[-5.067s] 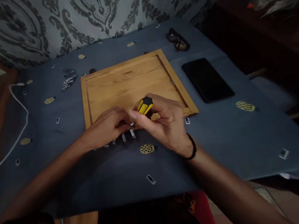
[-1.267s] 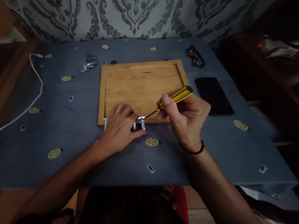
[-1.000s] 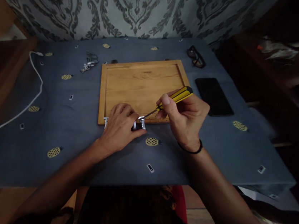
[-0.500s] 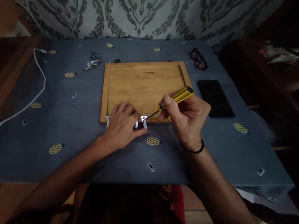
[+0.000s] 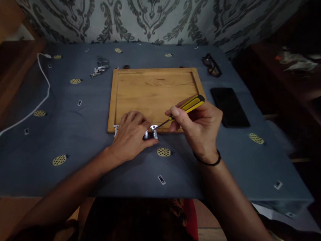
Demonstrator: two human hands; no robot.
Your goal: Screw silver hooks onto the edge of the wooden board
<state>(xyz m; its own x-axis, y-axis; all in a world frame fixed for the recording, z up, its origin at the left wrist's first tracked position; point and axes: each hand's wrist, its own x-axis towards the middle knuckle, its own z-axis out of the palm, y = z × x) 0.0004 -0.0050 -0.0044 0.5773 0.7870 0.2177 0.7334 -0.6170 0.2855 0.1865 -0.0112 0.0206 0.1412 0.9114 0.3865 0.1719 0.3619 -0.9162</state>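
Note:
A framed wooden panel [image 5: 157, 88] lies on the table. At its near edge sits a shiny metal cabinet hinge [image 5: 155, 132], partly covered by my left hand [image 5: 131, 135]. The fingers of that hand bend over the hinge from the panel side, and the thumb presses along its near side. My right hand [image 5: 200, 125] grips a yellow and black screwdriver [image 5: 192, 103] between thumb and fingers. Its shaft slants down to the left, and the tip meets the hinge plate. Another bit of metal [image 5: 116, 129] shows left of my left hand on the panel's edge.
Behind the panel to the left lies another metal hinge [image 5: 100, 67]. On the right are dark glasses [image 5: 211, 66] and a black phone [image 5: 230, 106]. A white cable [image 5: 27, 119] runs along the left of the blue patterned tablecloth [image 5: 75, 134]. A patterned curtain [image 5: 153, 9] hangs behind.
My right hand and the screwdriver handle have shifted slightly left, with the tip still at the hinge. My left hand stays in place. The view has turned a little.

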